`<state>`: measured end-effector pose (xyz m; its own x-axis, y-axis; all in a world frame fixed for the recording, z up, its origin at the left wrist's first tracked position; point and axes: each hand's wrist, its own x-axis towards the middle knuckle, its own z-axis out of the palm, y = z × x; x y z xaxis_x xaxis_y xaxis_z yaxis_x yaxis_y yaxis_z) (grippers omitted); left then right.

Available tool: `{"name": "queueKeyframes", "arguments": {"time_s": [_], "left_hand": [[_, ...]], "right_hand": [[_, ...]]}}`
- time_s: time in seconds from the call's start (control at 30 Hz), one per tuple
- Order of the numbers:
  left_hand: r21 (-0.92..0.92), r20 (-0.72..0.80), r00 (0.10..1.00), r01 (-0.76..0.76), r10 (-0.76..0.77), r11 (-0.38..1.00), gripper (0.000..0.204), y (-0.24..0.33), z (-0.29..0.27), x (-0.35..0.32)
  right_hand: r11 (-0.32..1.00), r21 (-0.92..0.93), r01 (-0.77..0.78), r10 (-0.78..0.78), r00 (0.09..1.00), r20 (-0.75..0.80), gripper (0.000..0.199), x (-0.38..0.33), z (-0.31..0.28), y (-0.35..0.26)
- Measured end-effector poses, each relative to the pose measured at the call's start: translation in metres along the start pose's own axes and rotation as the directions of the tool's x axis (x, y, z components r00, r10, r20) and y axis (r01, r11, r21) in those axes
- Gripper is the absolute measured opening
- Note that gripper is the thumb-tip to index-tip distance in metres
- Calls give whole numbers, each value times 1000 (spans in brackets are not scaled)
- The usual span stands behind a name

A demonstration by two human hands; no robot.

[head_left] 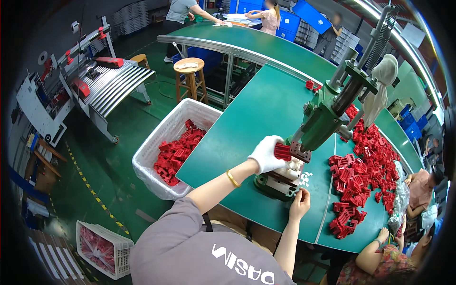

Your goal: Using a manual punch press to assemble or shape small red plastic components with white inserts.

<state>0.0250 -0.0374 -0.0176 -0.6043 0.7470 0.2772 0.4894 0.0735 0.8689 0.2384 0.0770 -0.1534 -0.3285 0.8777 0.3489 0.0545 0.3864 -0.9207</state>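
Note:
My left hand (267, 154), in a white glove, grips a red plastic part (282, 152) from its left side. The part is under the head of a green bench press (319, 124), close to a white fixture (295, 165) on the press base (271, 186). My bare right hand (300, 203) is at the front right of that base, thumb and fingertips pinched together. What they hold, if anything, is too small to make out. Small white pieces (305, 178) lie on the green tabletop (232, 142) just beyond my right fingertips.
Red plastic parts (354, 178) are heaped along the right. A lined white crate (142, 164) of red parts stands left of the table. A wooden stool (189, 66) and a roller machine (102, 83) are farther left. Co-workers sit at right (375, 254) and work behind.

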Motion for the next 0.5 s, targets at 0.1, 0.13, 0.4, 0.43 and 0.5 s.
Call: {"name": "queueKeyframes", "arguments": {"time_s": [0.1, 0.13, 0.4, 0.43, 0.5], "left_hand": [[-145, -83, 996, 24, -37, 989, 67, -6, -26, -33], [-226, -64, 995, 61, -77, 972, 66, -7, -37, -42], [-571, -265, 960, -230, 88, 788, 65, 3, -99, -78], [-542, -276, 956, -241, 100, 805, 66, 5, -103, -79], [-592, -269, 958, -243, 95, 768, 67, 7, -105, -81]], "right_hand": [[999, 40, 19, -17, 998, -55, 12, -2, 1, -2], [999, 43, 17, -14, 999, -51, 12, -2, 1, -2], [997, -72, 18, -22, 999, -43, 11, 0, 1, -3], [996, -78, 35, -38, 998, -40, 11, -1, 1, -4], [998, -56, 37, -39, 998, -43, 11, -2, 1, -5]]}}
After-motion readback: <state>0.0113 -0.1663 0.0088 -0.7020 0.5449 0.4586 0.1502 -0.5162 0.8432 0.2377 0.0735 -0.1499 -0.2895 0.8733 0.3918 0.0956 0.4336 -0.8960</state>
